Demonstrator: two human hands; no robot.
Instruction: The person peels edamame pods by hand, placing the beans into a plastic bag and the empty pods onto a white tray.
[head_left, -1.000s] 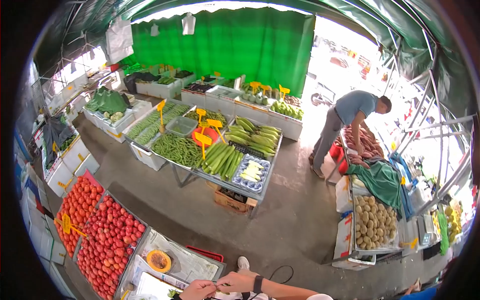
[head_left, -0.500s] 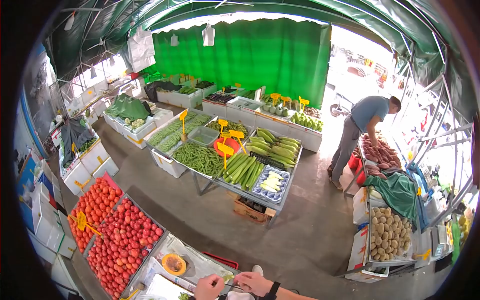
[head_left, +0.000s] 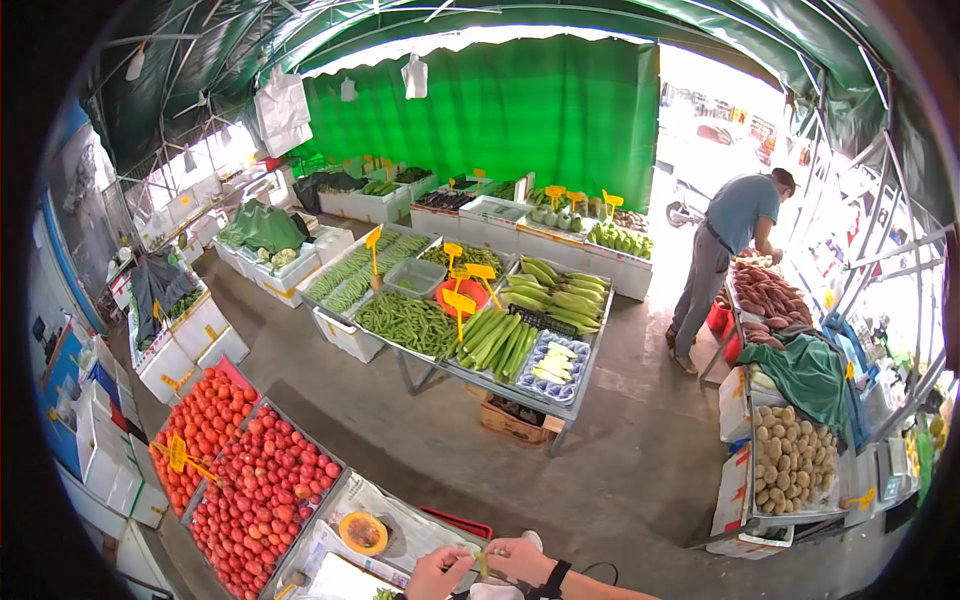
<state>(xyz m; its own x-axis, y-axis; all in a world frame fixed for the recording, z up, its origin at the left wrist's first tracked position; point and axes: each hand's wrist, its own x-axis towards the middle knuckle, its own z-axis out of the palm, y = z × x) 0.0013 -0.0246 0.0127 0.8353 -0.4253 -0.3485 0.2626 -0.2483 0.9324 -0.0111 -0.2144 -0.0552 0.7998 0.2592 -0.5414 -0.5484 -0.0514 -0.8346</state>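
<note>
Evidently, the right hand [head_left: 520,560] is closed on a slim green piece [head_left: 484,566]; the left hand [head_left: 438,574] is just beside it, its grip unclear. Beyond them, a cut orange squash [head_left: 363,534] rests on newspaper [head_left: 408,532]. Farther off, a person [head_left: 735,225] bends over reddish tubers [head_left: 772,295].

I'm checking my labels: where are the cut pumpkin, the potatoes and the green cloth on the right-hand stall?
Cut pumpkin [head_left: 363,534]: head view, its cut face.
Potatoes [head_left: 793,460]: head view, the pile's middle.
Green cloth [head_left: 806,374]: head view, its draped folds.
</note>
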